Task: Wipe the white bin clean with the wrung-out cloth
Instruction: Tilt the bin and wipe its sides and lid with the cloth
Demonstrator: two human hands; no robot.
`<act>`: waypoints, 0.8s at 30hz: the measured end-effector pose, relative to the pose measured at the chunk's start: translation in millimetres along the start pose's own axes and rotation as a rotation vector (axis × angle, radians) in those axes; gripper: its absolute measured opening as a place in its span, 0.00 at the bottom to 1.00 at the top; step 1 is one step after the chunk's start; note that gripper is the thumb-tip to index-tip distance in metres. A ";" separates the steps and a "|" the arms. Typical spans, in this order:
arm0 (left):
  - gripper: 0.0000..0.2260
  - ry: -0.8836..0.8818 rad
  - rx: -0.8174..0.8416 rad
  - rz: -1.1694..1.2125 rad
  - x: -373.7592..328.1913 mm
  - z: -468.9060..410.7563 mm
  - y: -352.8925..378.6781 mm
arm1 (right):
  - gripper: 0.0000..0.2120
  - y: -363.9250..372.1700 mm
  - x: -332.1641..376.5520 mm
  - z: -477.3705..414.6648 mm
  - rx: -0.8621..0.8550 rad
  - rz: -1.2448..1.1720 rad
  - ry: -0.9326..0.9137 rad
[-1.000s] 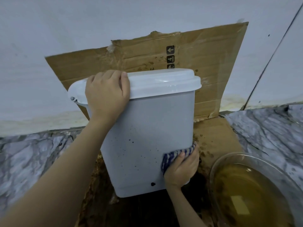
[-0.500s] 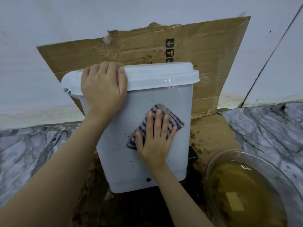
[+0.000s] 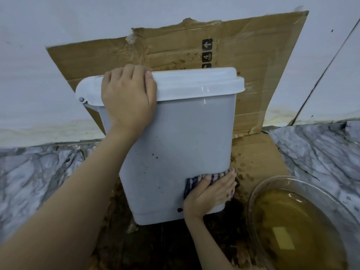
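White bin (image 3: pixel 175 143) stands upright on stained cardboard (image 3: pixel 257 158), with another flap of it propped against the wall behind, and I am in the middle of wiping its front face. My left hand (image 3: pixel 128 98) steadies it from above, fingers curled over the near edge of the closed lid (image 3: pixel 194 84) and gripping it. My right hand (image 3: pixel 210 193) is low at the bin's right front corner, fingers laid nearly straight and close together, pressing the blue checked cloth (image 3: pixel 220 174) flat against the plastic. I am not pinching the cloth, only holding it there under my palm and fingers, and most of it is hidden beneath them, with a striped strip showing above my knuckles.

As I judge it, this face is only partly done. Dark specks (image 3: pixel 155 155) still dot the plastic left of centre, well apart from the cloth, and a larger dark spot (image 3: pixel 179 210) sits near the bottom edge, just beside my right wrist. The next move calls for carrying the cloth leftward across those marks with firm pressure while my left hand keeps the bin from tipping or sliding. The sides and back are out of my sight, so I cannot tell their state. A clear bowl (image 3: pixel 252 191) of murky brown water sits near on the right, handy for rinsing
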State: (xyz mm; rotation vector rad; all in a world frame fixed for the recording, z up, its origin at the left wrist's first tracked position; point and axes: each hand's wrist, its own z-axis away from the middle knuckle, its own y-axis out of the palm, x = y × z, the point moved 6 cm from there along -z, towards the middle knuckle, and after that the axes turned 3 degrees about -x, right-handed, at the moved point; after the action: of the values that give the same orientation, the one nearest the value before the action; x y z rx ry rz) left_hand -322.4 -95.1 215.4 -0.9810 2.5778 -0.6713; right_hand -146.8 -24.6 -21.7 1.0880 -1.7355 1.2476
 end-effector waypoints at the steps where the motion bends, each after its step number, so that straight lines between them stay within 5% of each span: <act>1: 0.16 0.001 -0.002 -0.004 0.3 0.0 0.3 | 0.31 2.9 17.8 -4.1 -0.004 0.012 -0.061; 6: 0.17 -0.004 0.110 0.061 2.2 -7.4 -3.3 | 0.26 25.1 124.2 -18.7 -0.026 0.077 -0.550; 9: 0.21 0.150 0.369 0.121 13.5 -20.2 -4.0 | 0.23 25.4 141.4 -21.1 0.011 0.099 -0.865; 13: 0.24 0.161 0.647 0.213 55.1 -23.9 -0.7 | 0.27 15.1 120.2 -42.1 -0.063 0.154 -0.795; 18: 0.20 0.093 0.440 0.273 57.3 -16.8 5.9 | 0.29 24.9 127.0 -36.1 -0.041 0.031 -0.564; 24: 0.19 -0.081 0.436 0.481 70.2 -15.5 2.0 | 0.28 59.3 183.6 55.1 0.081 0.141 -1.090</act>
State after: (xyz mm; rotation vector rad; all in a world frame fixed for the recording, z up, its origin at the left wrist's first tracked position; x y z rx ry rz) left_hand -380.8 -136.9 219.6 -0.2336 2.3143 -0.9637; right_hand -275.4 -107.3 108.2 1.9320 -2.5732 0.8141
